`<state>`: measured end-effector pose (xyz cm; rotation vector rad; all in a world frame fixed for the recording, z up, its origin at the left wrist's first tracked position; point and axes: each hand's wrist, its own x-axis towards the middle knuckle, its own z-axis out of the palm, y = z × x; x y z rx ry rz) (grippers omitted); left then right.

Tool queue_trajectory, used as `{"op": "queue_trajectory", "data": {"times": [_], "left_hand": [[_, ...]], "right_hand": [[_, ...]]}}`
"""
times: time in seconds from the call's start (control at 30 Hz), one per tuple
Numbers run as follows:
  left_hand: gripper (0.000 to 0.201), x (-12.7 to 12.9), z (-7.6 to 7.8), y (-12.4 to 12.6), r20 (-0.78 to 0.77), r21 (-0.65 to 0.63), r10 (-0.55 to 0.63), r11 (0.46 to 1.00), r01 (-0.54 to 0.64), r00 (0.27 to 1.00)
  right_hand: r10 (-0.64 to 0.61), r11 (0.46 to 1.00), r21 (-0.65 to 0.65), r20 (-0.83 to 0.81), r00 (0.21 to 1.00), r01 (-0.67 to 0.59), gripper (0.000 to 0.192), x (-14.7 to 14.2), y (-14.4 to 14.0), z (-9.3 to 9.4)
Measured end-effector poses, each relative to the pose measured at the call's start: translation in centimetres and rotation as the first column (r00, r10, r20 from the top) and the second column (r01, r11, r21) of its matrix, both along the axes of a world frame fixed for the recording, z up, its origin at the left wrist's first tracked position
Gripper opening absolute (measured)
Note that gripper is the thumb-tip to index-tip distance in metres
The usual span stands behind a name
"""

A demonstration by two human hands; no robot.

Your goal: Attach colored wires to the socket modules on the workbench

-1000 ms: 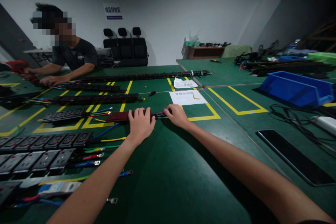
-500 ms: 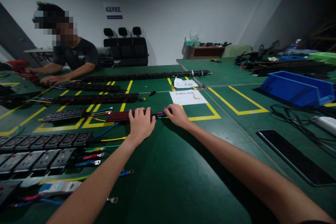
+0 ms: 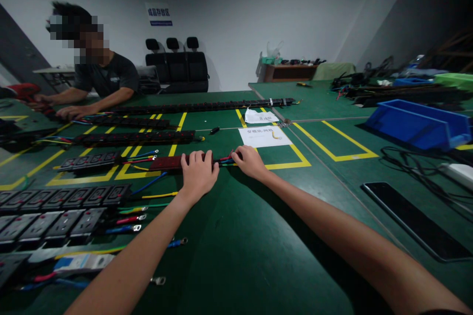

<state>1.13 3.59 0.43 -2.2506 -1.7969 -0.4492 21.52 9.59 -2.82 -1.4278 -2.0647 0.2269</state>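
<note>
While we look across the green bench (image 3: 240,256), our left hand (image 3: 198,173) lies curled over the right end of a dark red socket strip (image 3: 168,163), fingers wrapped over its top and pressing it down. Our right hand (image 3: 251,161) sits just beside it, fingertips closed on the bundle of red, blue and green wires (image 3: 225,160) that leaves the strip's end. Compared with a second ago, almost nothing has shifted: both hands and the strip sit where they were, so we judge this a steady hold, with the wire work at the strip's end not moving on. The strip lies on a yellow floor-tape line, near the middle of the bench. To the left sit black socket modules (image 3: 66,197) with loose lugged leads. Beyond our hands lies a white paper label (image 3: 264,136). Far left, a co-worker's hand (image 3: 72,113) rests on another long strip. A blue bin (image 3: 417,125) stands well apart at right.
</note>
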Motion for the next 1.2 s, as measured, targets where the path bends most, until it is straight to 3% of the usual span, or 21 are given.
{"op": "queue_trajectory", "data": {"times": [1.2], "left_hand": [[0.05,0.01,-0.32,0.02,-0.019,0.027,0.013,1.0,-0.012,1.0]], "right_hand": [[-0.012,1.0,-0.004,0.026,1.0,0.012,0.027,-0.08,-0.17,0.26]]}}
